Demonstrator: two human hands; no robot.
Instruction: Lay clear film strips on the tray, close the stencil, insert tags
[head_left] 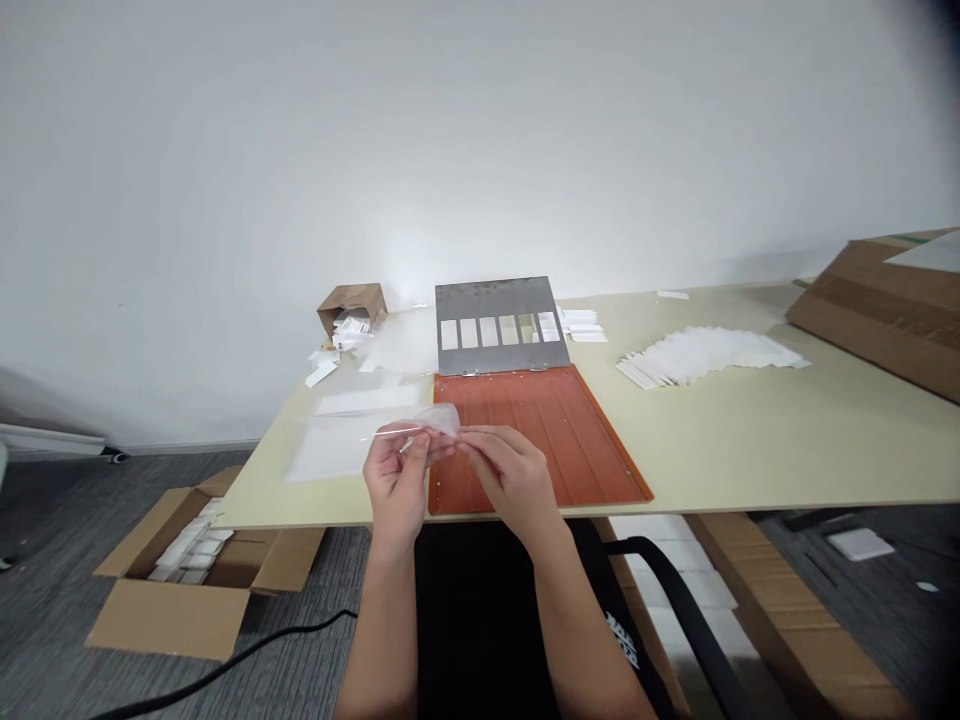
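Observation:
A thin clear plastic sheet [442, 417] is bent between my hands above the near left part of an orange-brown board [547, 430]. My left hand [396, 475] is closed on the sheet, thumb against fingers. At its right end, the fingertips of my right hand [516, 468] pinch the same sheet. Behind the board, a hinged grey metal plate [491, 298] stands tilted up, with a row of rectangular slots. To the left of my hands, white and translucent sheets [330, 445] lie on the table.
On the pale table [697, 465], white cards [705, 355] are fanned out at right, near a large cardboard box [885, 310]. A small carton [352, 298] with white pieces stands at back left. An open cardboard box [172, 610] rests on the floor.

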